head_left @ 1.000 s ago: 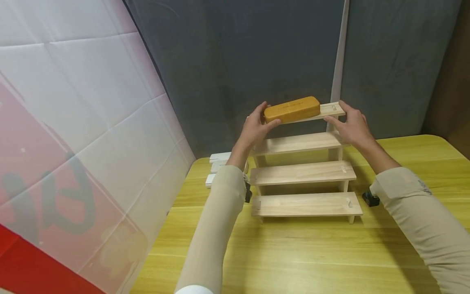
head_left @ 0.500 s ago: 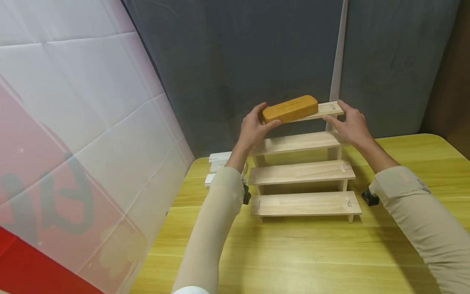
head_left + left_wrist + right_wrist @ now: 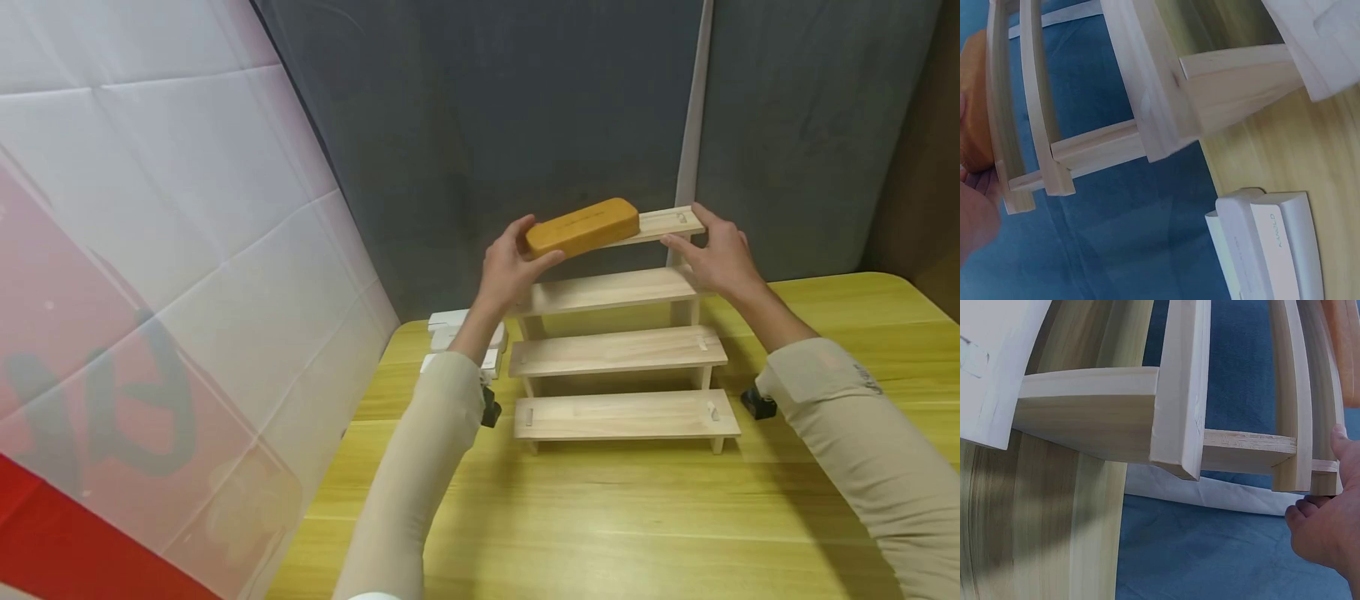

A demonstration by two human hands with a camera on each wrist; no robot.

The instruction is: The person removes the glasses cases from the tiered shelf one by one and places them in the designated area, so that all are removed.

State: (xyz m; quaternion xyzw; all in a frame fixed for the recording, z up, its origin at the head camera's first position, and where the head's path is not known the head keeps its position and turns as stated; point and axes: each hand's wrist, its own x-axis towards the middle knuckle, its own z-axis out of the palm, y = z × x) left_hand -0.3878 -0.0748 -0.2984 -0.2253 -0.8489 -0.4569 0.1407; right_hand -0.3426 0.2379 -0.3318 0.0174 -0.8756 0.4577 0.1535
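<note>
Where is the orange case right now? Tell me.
In the head view, the orange case lies at the left end of the rack's top shelf, gripped by the left hand.

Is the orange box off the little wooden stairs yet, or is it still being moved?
Still being moved. The left hand has its grip on the orange box, whose left end hangs past the top shelf while the rest lies on it. The right hand holds the shelf's right end. The three lower steps hold nothing. The box still has to come fully off.
</note>
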